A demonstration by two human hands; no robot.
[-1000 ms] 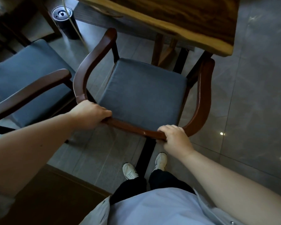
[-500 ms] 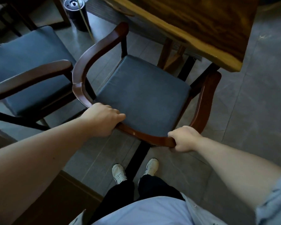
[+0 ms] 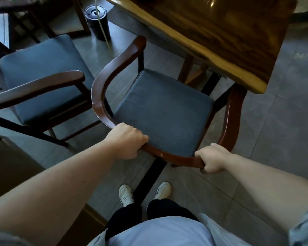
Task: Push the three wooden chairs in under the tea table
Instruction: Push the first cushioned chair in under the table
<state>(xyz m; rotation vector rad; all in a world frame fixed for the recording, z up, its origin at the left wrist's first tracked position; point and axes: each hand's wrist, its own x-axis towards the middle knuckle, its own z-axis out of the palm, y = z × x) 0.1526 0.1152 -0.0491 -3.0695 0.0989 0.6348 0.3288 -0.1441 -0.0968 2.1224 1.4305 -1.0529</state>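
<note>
On grey tiles [image 3: 274,121], both hands grip chair [image 3: 164,110].

You face a wooden chair [image 3: 103,96] with a reddish-brown frame and a plain slate-blue seat cushion [image 3: 164,110]. The second chair [image 3: 41,89] matches it. The tea table [image 3: 220,32] shows dark streaked brown grain with a yellow-ochre edge. Floor tiles [image 3: 274,132] are grey. Your shoes [image 3: 125,194] are white, trousers [image 3: 124,221] black.

two wooden chairs in view, one right in front [image 3: 164,114] and one off to the left [image 3: 41,80], one tea table [image 3: 220,32], one black cylinder thing [image 3: 97,23] on the floor, two hands, left [image 3: 126,141] and right [image 3: 212,160], two white shoes [image 3: 126,194]
</note>
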